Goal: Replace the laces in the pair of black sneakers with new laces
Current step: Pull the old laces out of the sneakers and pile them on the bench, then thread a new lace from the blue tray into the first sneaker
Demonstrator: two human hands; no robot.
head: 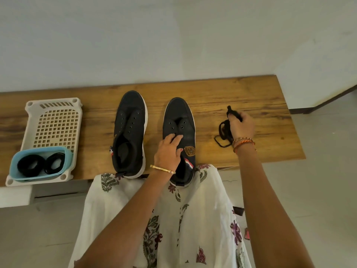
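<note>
Two black sneakers stand side by side on the wooden table, toes pointing away, both with bare eyelets. The left sneaker [129, 132] stands alone. My left hand [169, 152] rests on the tongue of the right sneaker [180, 120], fingers spread over the upper and thumb at its side. My right hand [241, 125] grips a bundle of black lace [224, 132] to the right of the shoes; loops of it lie on the table below the hand. Two coiled black laces [41, 165] lie in a light blue tray [63, 151] at the left.
The blue tray sits inside a white perforated basket [56, 122] at the table's left end. The wooden table [251, 93] ends at the right near my right hand, with floor beyond. A white wall stands behind. My lap in white floral cloth [193, 219] is below the front edge.
</note>
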